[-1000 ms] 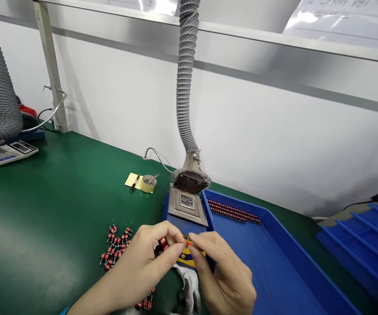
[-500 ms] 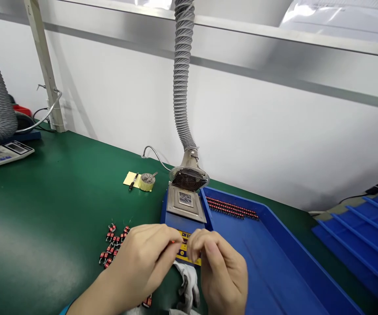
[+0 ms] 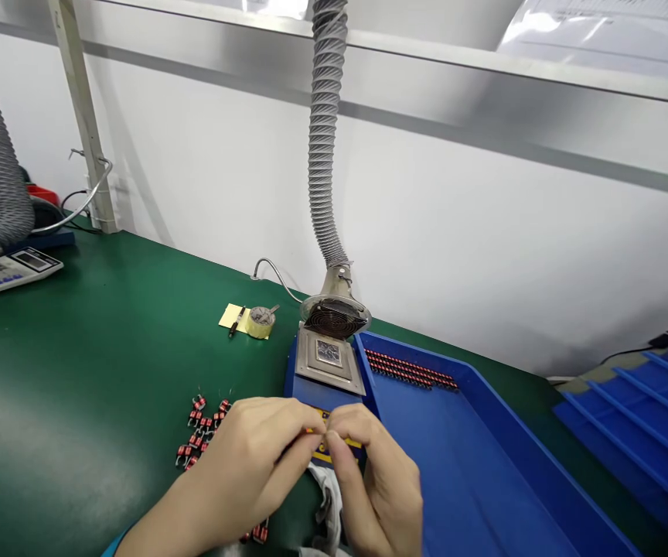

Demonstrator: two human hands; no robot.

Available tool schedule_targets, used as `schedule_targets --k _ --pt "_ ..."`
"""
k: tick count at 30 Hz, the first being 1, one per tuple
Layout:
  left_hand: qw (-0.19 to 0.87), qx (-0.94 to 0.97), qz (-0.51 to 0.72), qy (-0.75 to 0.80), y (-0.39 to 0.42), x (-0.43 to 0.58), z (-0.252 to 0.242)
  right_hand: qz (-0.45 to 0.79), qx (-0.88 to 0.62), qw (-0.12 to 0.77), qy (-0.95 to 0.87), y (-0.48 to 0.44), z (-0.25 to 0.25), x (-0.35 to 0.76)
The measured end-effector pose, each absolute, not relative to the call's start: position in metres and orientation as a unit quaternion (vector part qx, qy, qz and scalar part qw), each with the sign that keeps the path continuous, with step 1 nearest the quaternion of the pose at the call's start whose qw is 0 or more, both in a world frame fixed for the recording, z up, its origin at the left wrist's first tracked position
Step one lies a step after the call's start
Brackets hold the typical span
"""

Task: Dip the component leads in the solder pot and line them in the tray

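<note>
My left hand is closed in a pinch, and a sliver of a small red component shows between thumb and forefinger. My right hand meets it fingertip to fingertip, thumb and forefinger pressed together; whatever they hold is hidden. Both hands are above the front of a blue machine with a yellow label and a square metal top. Left of my left hand lies a loose pile of small red-and-black components with wire leads, partly covered by the hand. A few more lie below my wrist.
A blue tray on the right holds rows of red-and-black components. A grey duct hood hangs above the metal top. A white glove, a tape roll, a pen and a calculator lie on the green table.
My right hand has moved left, and its fingertips now meet those of my left hand. The right thumb has come down to pinch against the forefinger. The left hand has hardly moved.
</note>
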State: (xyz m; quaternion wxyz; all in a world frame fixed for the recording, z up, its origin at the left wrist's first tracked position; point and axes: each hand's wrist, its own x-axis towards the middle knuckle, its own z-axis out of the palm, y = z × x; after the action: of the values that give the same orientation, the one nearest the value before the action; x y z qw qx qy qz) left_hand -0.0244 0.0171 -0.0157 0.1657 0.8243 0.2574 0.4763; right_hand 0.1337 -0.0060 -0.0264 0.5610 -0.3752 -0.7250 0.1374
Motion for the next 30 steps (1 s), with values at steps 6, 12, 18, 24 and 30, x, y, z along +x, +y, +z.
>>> schedule_targets --k 6,12,18,24,30 --pt "0.118 0.822 0.503 0.242 0.0172 -0.0233 -0.0128 0.312 -0.341 0.632 -0.622 -0.0073 -0.0296 0.1341" --pt "0.129 0.819 0.500 0.249 0.0181 -0.0226 -0.0134 0.075 -0.360 0.582 -0.725 -0.0084 -0.0273 0.1301" --pt "0.050 0.830 0.499 0.243 0.0181 -0.0220 -0.0165 0.383 -0.335 0.608 -0.609 -0.0057 -0.0298 0.1283" --pt "0.262 0.788 0.489 0.266 0.0154 -0.0250 -0.0117 0.072 -0.319 0.608 -0.724 -0.0047 -0.0283 0.1352" --pt "0.052 0.837 0.492 0.236 0.0169 -0.0199 -0.0189 0.236 -0.393 0.576 -0.677 -0.0069 -0.0281 0.1268"
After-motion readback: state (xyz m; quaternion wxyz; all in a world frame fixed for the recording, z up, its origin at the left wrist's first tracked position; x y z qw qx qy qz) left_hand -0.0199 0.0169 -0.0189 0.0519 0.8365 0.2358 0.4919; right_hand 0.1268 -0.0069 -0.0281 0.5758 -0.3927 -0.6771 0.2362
